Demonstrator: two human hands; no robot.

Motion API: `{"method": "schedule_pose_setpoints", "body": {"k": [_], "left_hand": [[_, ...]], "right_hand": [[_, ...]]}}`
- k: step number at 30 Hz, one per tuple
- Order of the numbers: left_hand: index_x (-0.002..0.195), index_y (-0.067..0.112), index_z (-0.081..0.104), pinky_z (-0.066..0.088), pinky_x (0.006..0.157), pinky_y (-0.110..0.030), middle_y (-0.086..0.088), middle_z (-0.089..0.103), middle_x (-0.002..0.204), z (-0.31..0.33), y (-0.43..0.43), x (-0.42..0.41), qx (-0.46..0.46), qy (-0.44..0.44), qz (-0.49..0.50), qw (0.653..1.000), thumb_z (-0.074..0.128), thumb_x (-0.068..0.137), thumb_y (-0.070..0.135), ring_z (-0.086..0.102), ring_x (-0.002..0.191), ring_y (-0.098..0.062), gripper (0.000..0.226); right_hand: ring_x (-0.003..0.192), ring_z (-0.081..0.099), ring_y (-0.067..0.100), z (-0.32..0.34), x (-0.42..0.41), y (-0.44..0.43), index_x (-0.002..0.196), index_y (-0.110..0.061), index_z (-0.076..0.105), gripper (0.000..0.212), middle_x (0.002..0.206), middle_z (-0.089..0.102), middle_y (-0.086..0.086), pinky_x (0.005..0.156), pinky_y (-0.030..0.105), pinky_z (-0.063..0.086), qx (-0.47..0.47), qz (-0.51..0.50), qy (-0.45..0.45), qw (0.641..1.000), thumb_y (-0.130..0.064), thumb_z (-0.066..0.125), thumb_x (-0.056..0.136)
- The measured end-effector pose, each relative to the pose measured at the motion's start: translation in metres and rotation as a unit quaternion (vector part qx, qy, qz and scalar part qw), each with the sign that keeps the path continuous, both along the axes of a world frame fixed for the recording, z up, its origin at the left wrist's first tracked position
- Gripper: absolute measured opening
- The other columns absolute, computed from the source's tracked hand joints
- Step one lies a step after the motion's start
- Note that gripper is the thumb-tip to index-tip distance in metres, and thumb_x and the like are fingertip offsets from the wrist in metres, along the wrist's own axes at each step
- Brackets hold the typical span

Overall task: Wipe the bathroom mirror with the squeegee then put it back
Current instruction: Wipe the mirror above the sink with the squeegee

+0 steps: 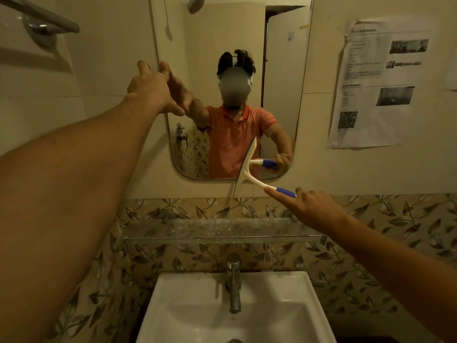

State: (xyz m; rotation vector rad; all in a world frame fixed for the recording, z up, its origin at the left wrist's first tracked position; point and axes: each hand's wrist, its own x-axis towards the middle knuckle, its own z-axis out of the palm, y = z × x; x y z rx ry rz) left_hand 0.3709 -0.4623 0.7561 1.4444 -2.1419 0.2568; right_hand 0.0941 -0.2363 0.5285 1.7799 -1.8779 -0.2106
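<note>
Right hand [314, 209] is gripping the squeegee [249, 173] by the blue end of its handle. The index finger is lying straight along the handle and the other fingers are curling round the grip. Left hand [153, 85] is reaching up to the left edge of the mirror [222, 26], fingers spread and straight, holding nothing. It seems to be bracing on the mirror edge, but actual contact is hard to confirm.

Squeegee location: lower right part of the mirror. The blade is running slanted, with its top end on the glass and its bottom end hanging past the mirror's lower edge over the wall tile.

Risks, as judgement:
- The blade is straddling the mirror's edge, so it is probably not pressing evenly and may be leaving streaks or skipping over the edge.
- The grip is far back on the handle, so the head could twist and the blade could lift off the glass.
- If the grip slips, the squeegee is likely dropping onto the glass shelf [222, 229] or into the washbasin [173, 305] near the tap [233, 283].
- The left palm may be smearing the glass near the edge.

Squeegee look: T-shaped, with a white plastic head and neck, a blue sleeve on the handle and a long thin blade. It looks light and rigid. Its reflection is showing in the mirror just above it. Blade wetness cannot be told.
</note>
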Motion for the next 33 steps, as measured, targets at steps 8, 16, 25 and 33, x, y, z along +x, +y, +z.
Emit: {"method": "schedule_pose_setpoints", "body": {"k": [8,16,25,33], "left_hand": [[0.156,0.022,0.027,0.046,0.1,-0.056,-0.02,0.023,0.148,0.0,0.005,0.001,0.0,0.001,-0.003,1.0,0.086,0.07,0.05,0.041,0.13,-0.045,0.108],[0.156,0.022,0.027,0.045,0.1,-0.055,-0.02,0.023,0.147,0.0,0.006,0.003,0.004,0.009,-0.015,1.0,0.087,0.07,0.049,0.042,0.129,-0.044,0.108],[0.156,0.02,0.025,0.046,0.099,-0.055,-0.022,0.022,0.147,0.0,0.007,0.002,0.004,0.008,-0.012,1.0,0.087,0.069,0.048,0.04,0.13,-0.045,0.11],[0.155,0.019,0.026,0.049,0.096,-0.05,-0.02,0.025,0.141,0.002,0.002,0.009,0.007,-0.014,-0.031,0.999,0.088,0.067,0.049,0.043,0.123,-0.041,0.111]], "right_hand": [[0.068,0.054,0.013,-0.004,-0.02,0.031,0.137,-0.044,-0.046,0.104,0.093,0.048,0.006,0.065,0.025,0.054,0.002,-0.048,-0.002,0.999,-0.029,0.052,0.104],[0.061,0.054,0.011,-0.017,-0.027,0.052,0.133,-0.044,-0.051,0.112,0.086,0.05,0.002,0.056,0.023,0.053,-0.027,-0.092,-0.006,0.995,-0.031,0.056,0.102],[0.038,0.036,0.015,-0.021,0.009,0.032,0.16,-0.032,0.004,0.078,0.066,0.041,0.003,0.034,0.027,0.039,-0.23,-0.062,-0.113,0.965,-0.034,0.055,0.101],[0.055,0.052,0.014,0.012,0.073,-0.016,0.157,-0.046,-0.009,0.061,0.073,0.056,0.001,0.046,0.027,0.04,-0.424,-0.061,-0.337,0.839,-0.044,0.027,0.107]]}}
